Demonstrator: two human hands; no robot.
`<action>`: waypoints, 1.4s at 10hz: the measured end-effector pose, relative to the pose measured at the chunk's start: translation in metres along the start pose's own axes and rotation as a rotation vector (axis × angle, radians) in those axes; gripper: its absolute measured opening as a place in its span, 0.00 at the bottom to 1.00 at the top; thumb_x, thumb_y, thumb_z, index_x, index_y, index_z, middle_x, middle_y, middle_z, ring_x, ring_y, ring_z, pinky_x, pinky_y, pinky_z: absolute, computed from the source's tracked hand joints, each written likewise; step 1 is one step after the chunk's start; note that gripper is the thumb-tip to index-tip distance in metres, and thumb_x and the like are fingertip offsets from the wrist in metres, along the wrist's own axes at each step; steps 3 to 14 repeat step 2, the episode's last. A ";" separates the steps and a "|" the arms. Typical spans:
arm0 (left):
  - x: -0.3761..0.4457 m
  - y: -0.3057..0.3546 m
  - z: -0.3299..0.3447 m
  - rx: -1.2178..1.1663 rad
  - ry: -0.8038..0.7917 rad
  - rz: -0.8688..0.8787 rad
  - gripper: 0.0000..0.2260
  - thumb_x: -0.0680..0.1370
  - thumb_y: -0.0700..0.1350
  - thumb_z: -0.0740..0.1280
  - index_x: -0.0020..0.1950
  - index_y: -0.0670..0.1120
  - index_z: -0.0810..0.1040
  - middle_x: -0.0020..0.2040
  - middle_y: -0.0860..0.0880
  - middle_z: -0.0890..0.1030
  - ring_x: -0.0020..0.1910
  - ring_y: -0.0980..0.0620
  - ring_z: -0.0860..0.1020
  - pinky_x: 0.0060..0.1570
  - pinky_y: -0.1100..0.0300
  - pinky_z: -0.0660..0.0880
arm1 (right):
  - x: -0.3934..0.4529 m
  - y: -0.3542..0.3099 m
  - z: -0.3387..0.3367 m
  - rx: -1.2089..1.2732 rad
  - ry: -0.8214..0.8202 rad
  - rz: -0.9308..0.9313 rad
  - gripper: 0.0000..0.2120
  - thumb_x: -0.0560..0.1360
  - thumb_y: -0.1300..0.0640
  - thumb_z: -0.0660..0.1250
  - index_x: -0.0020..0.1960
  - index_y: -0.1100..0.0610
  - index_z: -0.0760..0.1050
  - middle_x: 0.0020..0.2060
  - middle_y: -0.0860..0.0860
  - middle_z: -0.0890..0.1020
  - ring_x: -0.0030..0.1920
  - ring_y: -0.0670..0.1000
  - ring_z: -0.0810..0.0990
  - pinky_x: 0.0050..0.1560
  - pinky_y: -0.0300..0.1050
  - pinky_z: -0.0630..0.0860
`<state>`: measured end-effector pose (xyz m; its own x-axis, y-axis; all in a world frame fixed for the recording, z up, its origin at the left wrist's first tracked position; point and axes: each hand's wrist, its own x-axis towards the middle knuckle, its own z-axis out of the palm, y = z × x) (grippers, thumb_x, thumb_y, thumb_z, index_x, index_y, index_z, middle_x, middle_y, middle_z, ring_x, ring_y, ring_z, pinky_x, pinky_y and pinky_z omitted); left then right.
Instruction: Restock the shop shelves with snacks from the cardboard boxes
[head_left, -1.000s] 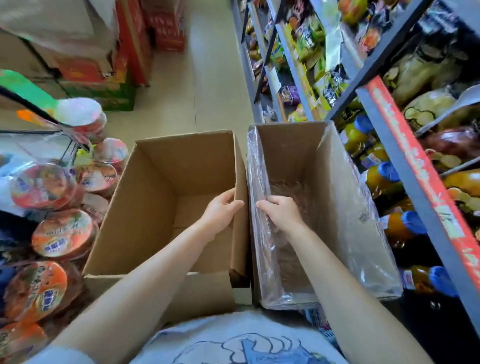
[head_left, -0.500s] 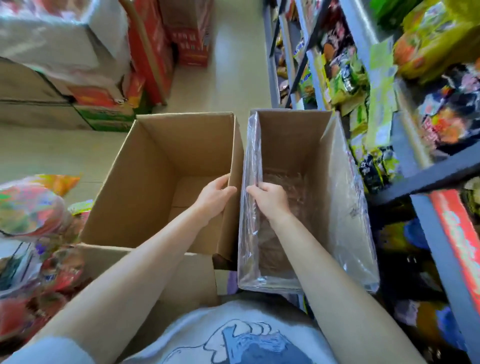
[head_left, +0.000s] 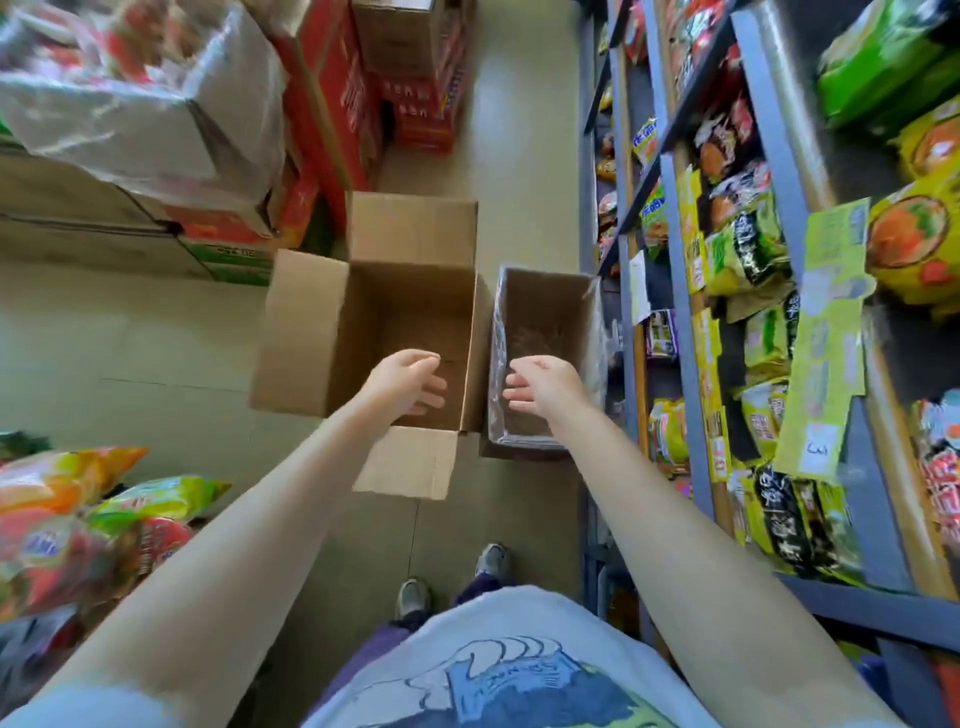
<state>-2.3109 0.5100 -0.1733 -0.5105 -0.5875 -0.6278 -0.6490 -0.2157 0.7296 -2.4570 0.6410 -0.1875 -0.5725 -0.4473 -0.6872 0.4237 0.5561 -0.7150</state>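
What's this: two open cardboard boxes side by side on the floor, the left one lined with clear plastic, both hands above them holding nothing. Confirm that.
One detail is wrong. The head view shows the clear plastic liner in the right box, nearest the shelves, not the left box, which is bare cardboard. The rest holds: both stand open side by side on the floor, and the left hand and right hand hover above them holding nothing.

Two open cardboard boxes sit side by side on the tiled floor (head_left: 156, 332). The left hand (head_left: 402, 376) hangs over the larger box (head_left: 363, 322), fingers loosely spread and holding nothing. The right hand (head_left: 545, 382) hovers over the smaller box (head_left: 545, 301), which has a clear plastic liner, its fingers relaxed too. Shelves (head_left: 680, 270) of snack packets run along the right. Stacked cartons (head_left: 332, 93) stand beyond, and bright snack bags (head_left: 78, 519) lie lower left.
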 end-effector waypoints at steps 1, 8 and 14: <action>-0.036 0.022 -0.020 -0.071 0.066 0.121 0.13 0.84 0.47 0.60 0.66 0.45 0.76 0.55 0.45 0.83 0.49 0.50 0.84 0.50 0.56 0.80 | -0.030 -0.020 -0.015 0.057 -0.003 -0.127 0.07 0.81 0.59 0.64 0.56 0.57 0.79 0.49 0.58 0.84 0.45 0.54 0.85 0.49 0.49 0.83; -0.090 0.065 -0.054 -0.277 0.113 0.403 0.11 0.83 0.42 0.61 0.63 0.44 0.79 0.53 0.42 0.85 0.49 0.46 0.84 0.50 0.55 0.80 | -0.088 -0.060 -0.040 0.187 0.083 -0.462 0.08 0.81 0.63 0.61 0.52 0.57 0.79 0.44 0.54 0.84 0.42 0.52 0.84 0.46 0.47 0.80; -0.090 0.065 -0.054 -0.277 0.113 0.403 0.11 0.83 0.42 0.61 0.63 0.44 0.79 0.53 0.42 0.85 0.49 0.46 0.84 0.50 0.55 0.80 | -0.088 -0.060 -0.040 0.187 0.083 -0.462 0.08 0.81 0.63 0.61 0.52 0.57 0.79 0.44 0.54 0.84 0.42 0.52 0.84 0.46 0.47 0.80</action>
